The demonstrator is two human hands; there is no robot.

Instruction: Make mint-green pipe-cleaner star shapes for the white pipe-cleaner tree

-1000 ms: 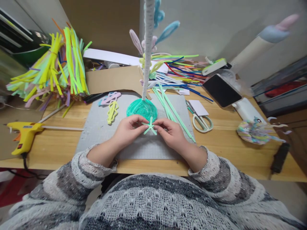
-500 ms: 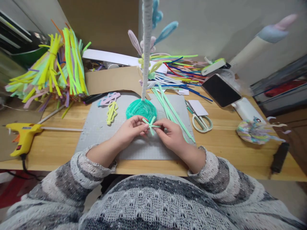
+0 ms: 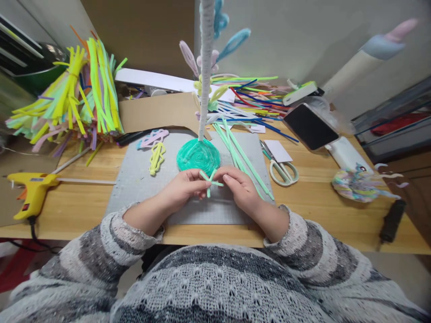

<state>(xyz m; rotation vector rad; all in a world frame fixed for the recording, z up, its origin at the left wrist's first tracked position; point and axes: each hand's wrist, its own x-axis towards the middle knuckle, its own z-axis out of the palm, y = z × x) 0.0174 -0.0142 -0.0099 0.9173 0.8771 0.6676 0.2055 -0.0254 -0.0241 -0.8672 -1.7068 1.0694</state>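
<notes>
My left hand [image 3: 183, 188] pinches a small light-green pipe cleaner star [image 3: 209, 183] between thumb and fingers; its short arms spread outward. Close on the other side, my right hand [image 3: 240, 186] has its fingers curled, the index fingertip at the star's upper right arm. Just beyond both hands is a round base of coiled green pipe cleaner [image 3: 198, 154], with a white wrapped stem [image 3: 205, 67] rising from it. Pink, blue and yellow pipe cleaner loops branch off this stem. To the right lie several loose light-green pipe cleaners [image 3: 240, 157] on the grey cutting mat [image 3: 134, 193].
Yellow and pink zigzag pieces [image 3: 156, 159] rest on the mat. A yellow glue gun [image 3: 35, 190] lies left, below bundled pipe cleaners [image 3: 74, 94]. Scissors [image 3: 284, 172], a phone [image 3: 311, 125], a fluffy pastel piece [image 3: 353, 184] and a black-handled tool [image 3: 392, 220] are at right.
The star has turned and shifted slightly left and down in my left hand. My right fingers have moved from its right arm to its upper right arm.
</notes>
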